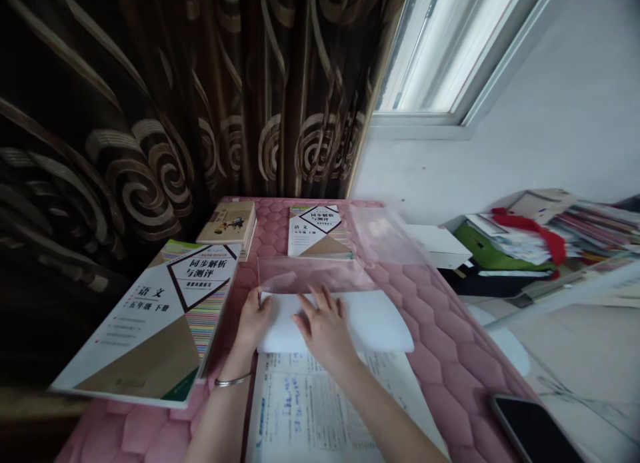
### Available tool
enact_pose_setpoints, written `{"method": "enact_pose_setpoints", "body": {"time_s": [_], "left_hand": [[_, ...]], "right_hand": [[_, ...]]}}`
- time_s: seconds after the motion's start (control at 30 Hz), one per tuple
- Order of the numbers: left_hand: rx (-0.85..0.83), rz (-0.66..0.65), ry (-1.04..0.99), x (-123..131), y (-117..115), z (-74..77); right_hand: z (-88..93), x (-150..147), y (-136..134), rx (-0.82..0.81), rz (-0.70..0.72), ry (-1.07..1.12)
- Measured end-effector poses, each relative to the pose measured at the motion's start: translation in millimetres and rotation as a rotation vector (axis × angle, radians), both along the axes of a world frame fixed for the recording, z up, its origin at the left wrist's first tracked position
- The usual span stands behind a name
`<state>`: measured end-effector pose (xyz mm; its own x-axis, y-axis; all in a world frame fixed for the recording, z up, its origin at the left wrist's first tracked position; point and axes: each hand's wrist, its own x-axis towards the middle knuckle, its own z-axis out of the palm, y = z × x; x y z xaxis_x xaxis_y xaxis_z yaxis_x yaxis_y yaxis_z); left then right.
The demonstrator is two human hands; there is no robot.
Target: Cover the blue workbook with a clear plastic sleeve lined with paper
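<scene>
Pink tabletop (440, 330) at centre frame: left hand (253, 320) and right hand (325, 326), fingers spread flat, press white paper (380, 326) half inside a clear sleeve (310, 273).

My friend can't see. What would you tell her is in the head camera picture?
Two bare hands press on a white sheet over an open workbook on a pink quilted table: the left hand at the sheet's left edge, the right hand flat on top. A clear plastic sleeve lies just beyond, with textbooks to the left and a phone at right.

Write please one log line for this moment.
left hand: on white sheet edge | right hand: flat on sheet | clear sleeve: behind | workbook: left
</scene>
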<state>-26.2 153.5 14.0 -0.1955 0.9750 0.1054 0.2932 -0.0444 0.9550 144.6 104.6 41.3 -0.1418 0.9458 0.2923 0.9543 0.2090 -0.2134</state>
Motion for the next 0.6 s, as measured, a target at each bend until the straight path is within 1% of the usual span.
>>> {"method": "enact_pose_setpoints", "body": {"time_s": [0.13, 0.2, 0.27, 0.33, 0.4, 0.5, 0.53, 0.6], "left_hand": [[0.006, 0.014, -0.012, 0, 2, -2.1], [0.004, 0.023, -0.019, 0, 3, -3.0], [-0.002, 0.025, 0.006, 0, 4, -3.1], [-0.005, 0.025, 0.051, 0, 4, -2.6], [-0.005, 0.031, 0.083, 0, 5, -1.9], [0.001, 0.044, 0.094, 0, 5, -1.7], [-0.001, 0.04, 0.092, 0, 5, -2.0], [-0.017, 0.035, 0.089, 0, 5, -2.7]], "right_hand": [[22.8, 44, 4, -0.035, -0.212, -0.02], [28.3, 71, 2, -0.035, -0.335, -0.012], [26.1, 97, 0, -0.023, -0.469, 0.022], [16.8, 120, 0, -0.009, -0.57, 0.101], [4.1, 137, 5, -0.049, -0.571, 0.234], [-13.1, 152, 15, -0.195, -0.483, 0.437], [-17.1, 154, 19, -0.225, -0.469, 0.472], [-22.0, 155, 24, -0.234, -0.47, 0.495]]}}
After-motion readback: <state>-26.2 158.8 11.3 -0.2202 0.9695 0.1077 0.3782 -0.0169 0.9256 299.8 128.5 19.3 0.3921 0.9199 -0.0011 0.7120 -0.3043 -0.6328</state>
